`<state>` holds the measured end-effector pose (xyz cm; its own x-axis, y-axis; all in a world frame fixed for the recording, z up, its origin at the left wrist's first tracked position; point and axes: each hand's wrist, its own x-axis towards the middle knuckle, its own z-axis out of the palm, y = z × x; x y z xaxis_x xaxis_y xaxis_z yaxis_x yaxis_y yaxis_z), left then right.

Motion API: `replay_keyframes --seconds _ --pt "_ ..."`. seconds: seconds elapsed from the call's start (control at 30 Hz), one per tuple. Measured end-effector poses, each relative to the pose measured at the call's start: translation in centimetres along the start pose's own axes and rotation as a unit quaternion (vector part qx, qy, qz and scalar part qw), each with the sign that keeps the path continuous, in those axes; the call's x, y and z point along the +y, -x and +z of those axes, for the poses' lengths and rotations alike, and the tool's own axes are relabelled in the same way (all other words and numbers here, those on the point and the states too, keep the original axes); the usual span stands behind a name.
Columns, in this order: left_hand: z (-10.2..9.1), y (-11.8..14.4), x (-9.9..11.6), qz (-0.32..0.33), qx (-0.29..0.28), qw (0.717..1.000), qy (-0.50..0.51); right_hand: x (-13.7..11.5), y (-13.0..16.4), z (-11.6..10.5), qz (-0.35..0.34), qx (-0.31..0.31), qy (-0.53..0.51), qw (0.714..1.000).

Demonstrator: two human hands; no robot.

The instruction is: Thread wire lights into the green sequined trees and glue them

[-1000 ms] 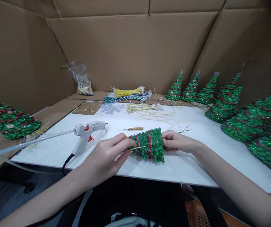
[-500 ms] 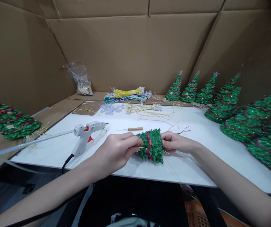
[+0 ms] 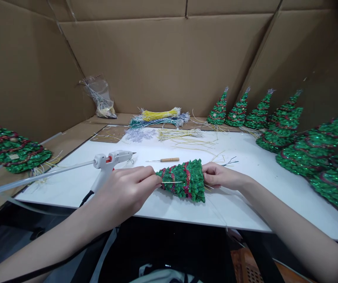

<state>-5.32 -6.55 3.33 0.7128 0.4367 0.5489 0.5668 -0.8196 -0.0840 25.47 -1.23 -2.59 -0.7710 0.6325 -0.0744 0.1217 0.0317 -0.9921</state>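
A small green Christmas tree with red trim lies on its side on the white board, its base to the right. Thumb and fingers of my left hand are closed on the end of a thin yellowish wire, which runs along the tree's side. That hand covers the tree's tip. At the base, my right hand is closed around the edge, steadying the tree; its fingertips are partly hidden. Loose wires stick out around there. Just beyond lies an awl with a wooden handle.
A white glue gun with a long glue stick lies left of my hands. Bundles of wires and clear stars lie at the back. More trees stand on the right, another tree on the left. Cardboard walls enclose the board.
My left hand has moved left, away from the tree's middle, drawing out more of the wire. More of the tree now shows. My right hand has hardly moved.
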Motion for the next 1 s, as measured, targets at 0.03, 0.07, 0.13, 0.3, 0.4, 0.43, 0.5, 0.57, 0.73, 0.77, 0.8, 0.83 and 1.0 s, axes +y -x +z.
replay_keyframes --seconds 0.03,0.07,0.13,0.3,0.4,0.43,0.5,0.57,0.73,0.77,0.8,0.83,1.0 --pt "0.0 -0.1 0.0 -0.001 -0.013 1.0 0.002 0.0 0.0 0.0 0.001 0.001 0.006 1.0" --pt "0.0 -0.2 0.0 -0.005 -0.029 1.0 0.009 0.0 0.0 0.0 0.003 0.003 0.013 1.0" --pt "0.1 -0.5 0.1 -0.016 -0.057 0.997 0.039 0.0 0.0 0.0 0.008 0.004 0.023 1.0" --pt "0.7 -1.8 0.3 -0.026 -0.075 0.99 0.116 -0.5 0.1 -0.2 0.006 0.006 0.06 0.998" --pt "1.0 -2.7 0.5 -0.041 -0.087 0.983 0.159 -0.9 0.1 -0.4 -0.004 0.003 0.079 0.997" --pt "1.1 -3.0 0.6 -0.044 -0.094 0.979 0.176 -1.0 0.0 -0.4 -0.007 0.001 0.081 0.997" --pt "1.4 -3.6 0.8 -0.041 -0.102 0.972 0.206 -1.1 0.0 -0.3 -0.013 -0.002 0.082 0.997" --pt "1.8 -4.0 1.1 -0.039 -0.1 0.969 0.222 -1.2 -0.1 -0.2 -0.016 -0.002 0.084 0.996" --pt "2.0 -3.6 1.2 -0.044 -0.09 0.974 0.204 -1.5 -0.1 0.1 -0.022 0.004 0.086 0.996" --pt "1.8 -3.2 1.0 -0.043 -0.089 0.975 0.197 -1.5 -0.1 0.1 -0.023 0.004 0.085 0.996" --pt "1.6 -2.8 0.8 -0.042 -0.086 0.977 0.19 -1.4 -0.1 0.1 -0.023 0.004 0.085 0.996" --pt "1.4 -2.3 0.6 -0.04 -0.08 0.979 0.184 -1.4 -0.1 0.1 -0.022 0.005 0.084 0.996" --pt "0.5 0.0 0.0 -0.019 -0.011 0.99 0.14 -1.1 0.1 -0.1 -0.012 0.011 0.088 0.996"
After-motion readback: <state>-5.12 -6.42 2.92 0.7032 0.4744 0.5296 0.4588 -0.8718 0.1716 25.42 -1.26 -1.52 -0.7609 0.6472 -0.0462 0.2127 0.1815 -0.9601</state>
